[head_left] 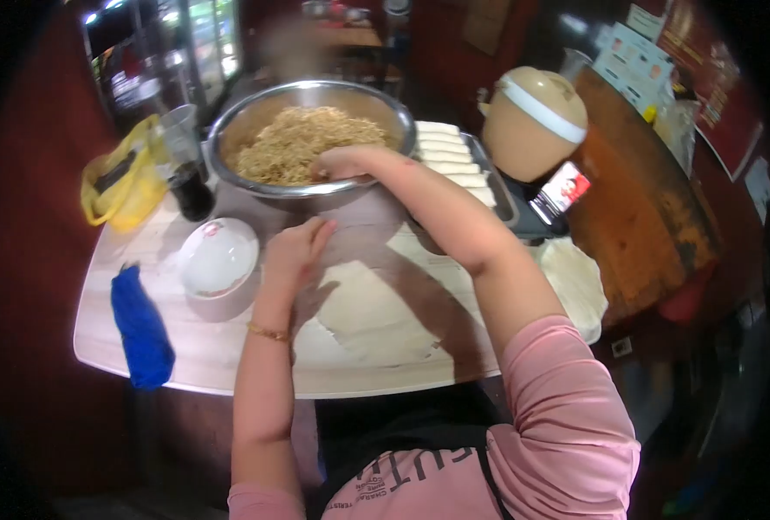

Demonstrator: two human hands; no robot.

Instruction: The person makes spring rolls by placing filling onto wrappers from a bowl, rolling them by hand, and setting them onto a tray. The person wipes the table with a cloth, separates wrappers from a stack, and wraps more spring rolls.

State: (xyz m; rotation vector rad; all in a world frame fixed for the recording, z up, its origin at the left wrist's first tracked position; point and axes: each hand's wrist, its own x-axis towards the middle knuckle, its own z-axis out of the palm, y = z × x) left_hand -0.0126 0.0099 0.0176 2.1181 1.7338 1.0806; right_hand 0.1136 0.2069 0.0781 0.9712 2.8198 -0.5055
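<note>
My right hand [348,161] reaches over the near rim of a large steel bowl [314,187] into a heap of shredded, light brown filling [302,139]. Its fingertips are down at the filling, so their grip is hidden. Below the bowl, my left hand [295,251] is held over the table with its fingers stretched out and nothing visible in them. Just right of it, a thin pale wrapper sheet [372,316] lies flat on the table. Several white rolls [445,156] lie in a row on a dark tray [508,204], right of the bowl.
A white bowl [218,258], a cup of dark liquid [191,192], a yellow bag [129,186] and a blue cloth [140,329] are on the left of the table [203,364]. Toward the right are a phone [562,191], a beige lidded container [532,130] and more pale wrappers [574,282].
</note>
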